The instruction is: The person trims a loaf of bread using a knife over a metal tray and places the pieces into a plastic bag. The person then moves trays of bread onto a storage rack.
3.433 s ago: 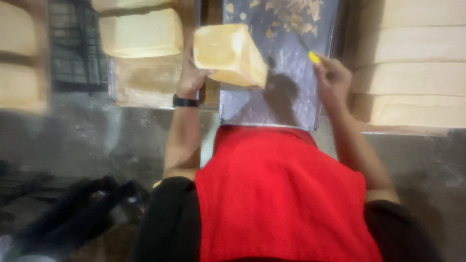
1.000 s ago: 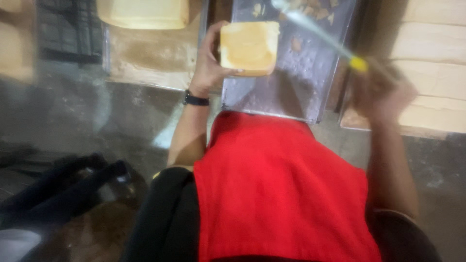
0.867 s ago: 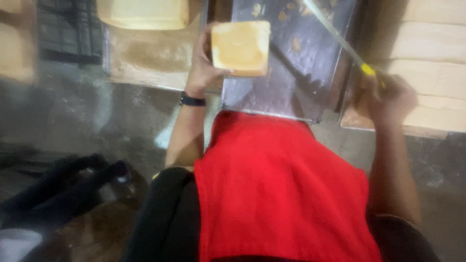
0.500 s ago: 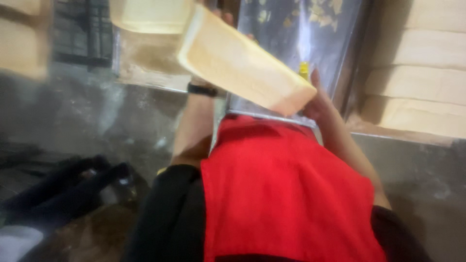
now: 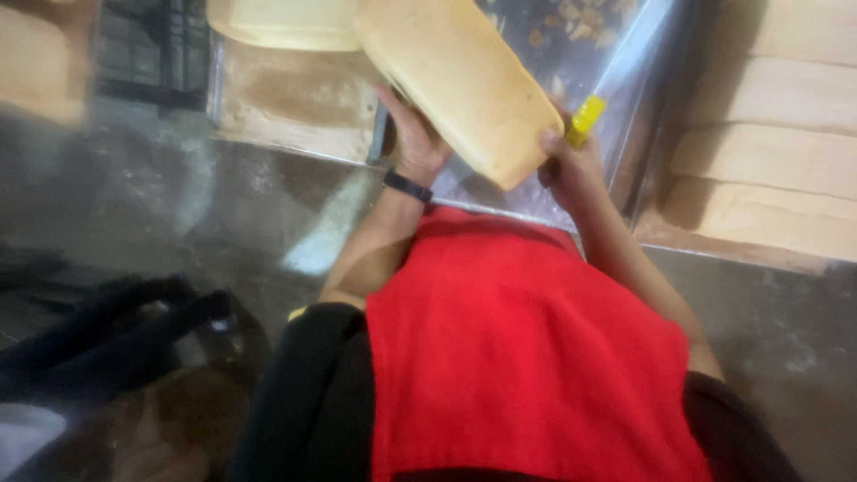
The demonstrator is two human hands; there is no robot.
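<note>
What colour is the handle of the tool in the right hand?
Bright yellow plastic handle, seen in the head view.

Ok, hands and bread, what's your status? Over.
Left hand under the big pale rectangular bread loaf. Right hand gripping the yellow-handled knife, thumb touching loaf. Nothing blocking.

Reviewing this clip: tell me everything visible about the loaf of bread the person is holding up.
The loaf of bread is a long, block-shaped loaf, pale tan with a smooth crust and rounded edges. It is tilted, its lower end pointing down to the right, held above a metal tray scattered with crumbs. The left hand supports it from underneath; the right hand, which also grips a yellow-handled tool, touches its lower end with a fingertip. Its upper end runs out of the picture. It looks whole and unsliced.
</note>
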